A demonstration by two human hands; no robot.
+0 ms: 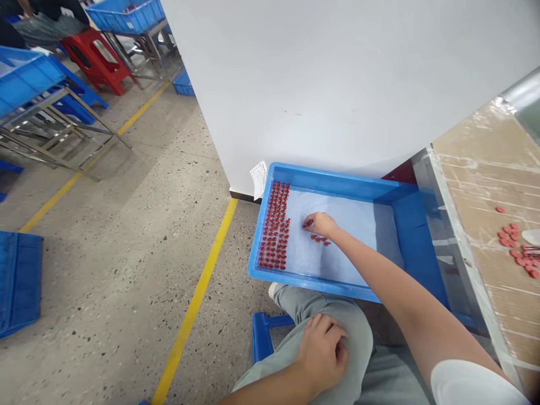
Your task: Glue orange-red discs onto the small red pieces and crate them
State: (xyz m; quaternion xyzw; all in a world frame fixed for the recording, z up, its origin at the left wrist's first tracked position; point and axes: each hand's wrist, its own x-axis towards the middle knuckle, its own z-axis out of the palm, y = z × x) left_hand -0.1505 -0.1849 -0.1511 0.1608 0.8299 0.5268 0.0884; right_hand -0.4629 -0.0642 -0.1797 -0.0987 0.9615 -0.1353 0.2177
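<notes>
My right hand (321, 224) reaches into a blue plastic tray (323, 286) lined with pale bluish sheet. Its thumb and forefinger pinch a small dark red piece (305, 225), mostly covered by the fingertips. Several similar loose red pieces (320, 239) lie on the sheet just below this hand. Along the tray's left side, small red pieces (275, 230) stand in close columns; the rightmost column has a gap partway up. My left hand (324, 351) rests on my knee, fingers loosely bent and thumb apart, with nothing visible in it.
To the right stands a brown-covered worktable (485, 185) with pink-red discs (509, 234). A white wall (320, 84) rises behind the tray, with a paper slip (259, 179) beside its corner. Blue crates (19, 281), a red stool (97, 59) and a seated person are at left.
</notes>
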